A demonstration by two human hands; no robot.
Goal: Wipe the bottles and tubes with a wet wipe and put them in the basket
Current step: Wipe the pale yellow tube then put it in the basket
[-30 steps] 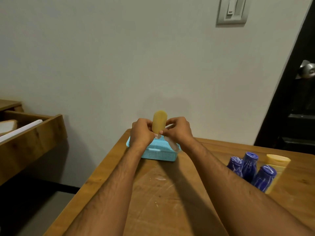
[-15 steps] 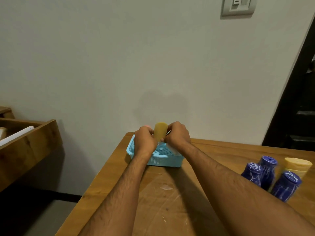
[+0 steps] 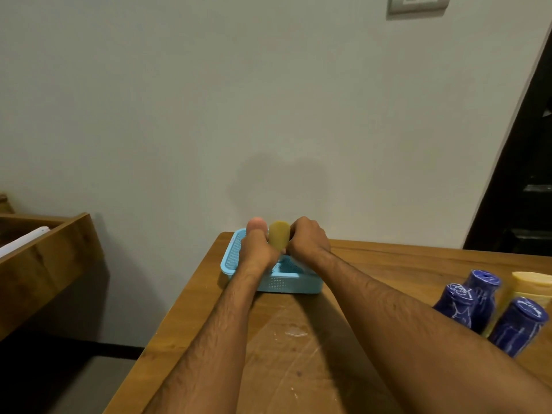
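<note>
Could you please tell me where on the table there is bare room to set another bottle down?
The table is bare in front of the basket, between the forearms, and along the far edge right of the basket. It is crowded at the right, by the blue bottles and the yellow bottle.

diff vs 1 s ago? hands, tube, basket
Both hands, left hand and right hand, have lowered the yellow tube from above the blue basket to just over its opening. A pinkish thing now shows by the left hand. Grip unchanged; the basket and the blue bottles stayed on the table.
</note>
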